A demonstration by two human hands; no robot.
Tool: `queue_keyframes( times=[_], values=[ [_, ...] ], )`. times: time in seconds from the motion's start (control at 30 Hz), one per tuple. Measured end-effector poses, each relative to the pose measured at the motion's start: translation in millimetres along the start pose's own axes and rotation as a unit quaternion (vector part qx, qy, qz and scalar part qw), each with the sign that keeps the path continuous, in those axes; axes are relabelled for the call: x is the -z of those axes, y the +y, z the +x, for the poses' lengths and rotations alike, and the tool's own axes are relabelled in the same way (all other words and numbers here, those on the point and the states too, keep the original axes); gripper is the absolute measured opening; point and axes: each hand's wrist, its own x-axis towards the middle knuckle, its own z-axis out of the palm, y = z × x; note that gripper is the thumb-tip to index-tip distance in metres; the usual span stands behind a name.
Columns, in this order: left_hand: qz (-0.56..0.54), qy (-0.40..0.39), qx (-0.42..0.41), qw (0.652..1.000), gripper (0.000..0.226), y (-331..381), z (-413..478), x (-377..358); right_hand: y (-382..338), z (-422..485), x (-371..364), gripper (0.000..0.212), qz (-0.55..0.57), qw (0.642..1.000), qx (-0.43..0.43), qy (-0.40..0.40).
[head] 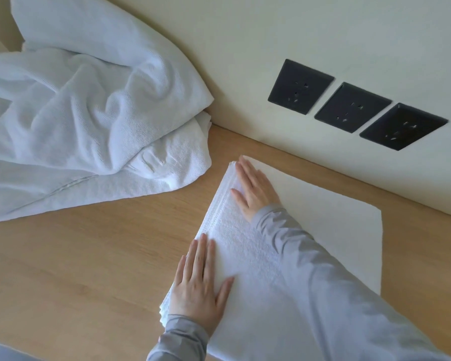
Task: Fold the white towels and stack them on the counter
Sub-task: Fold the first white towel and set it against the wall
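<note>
A folded white towel (pixel 331 230) lies flat on the wooden counter (pixel 94 256), close to the wall. My left hand (pixel 198 282) rests palm down on its near left edge, fingers spread. My right hand (pixel 253 188) presses flat on the far left corner of the same towel, with its grey sleeve crossing over the cloth. Neither hand grips anything. A heap of unfolded white towels (pixel 76 121) lies crumpled at the upper left, leaning against the wall.
Three black wall sockets (pixel 352 108) sit in a row on the cream wall (pixel 245 48) above the folded towel. Bare wood stretches along the counter's left front.
</note>
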Motion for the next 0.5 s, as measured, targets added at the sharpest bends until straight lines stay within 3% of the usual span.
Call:
queue_keyframes(
  times=[0.17, 0.27, 0.33, 0.43, 0.5],
  values=[
    [0.008, 0.009, -0.005, 1.0, 0.073, -1, -1, -2, -33, -92, -19, 0.059, -0.033, 0.988, 0.149, -0.013],
    [0.006, 0.014, 0.003, 1.0, 0.074, -1, -1, -2, 5, -131, -16, 0.061, -0.056, 0.984, 0.153, -0.067],
    [0.01, 0.018, 0.002, 1.0, 0.075, -1, -1, -2, 50, -136, -2, 0.061, -0.102, 0.985, 0.112, -0.083],
    [0.025, 0.024, -0.001, 0.999, 0.075, -1, -2, -4, 123, -125, 23, 0.073, -0.144, 0.985, -0.03, -0.092],
    [0.036, 0.027, 0.001, 0.999, 0.075, -1, -2, -6, 155, -113, 27, 0.068, -0.134, 0.979, -0.111, -0.109]
  ],
)
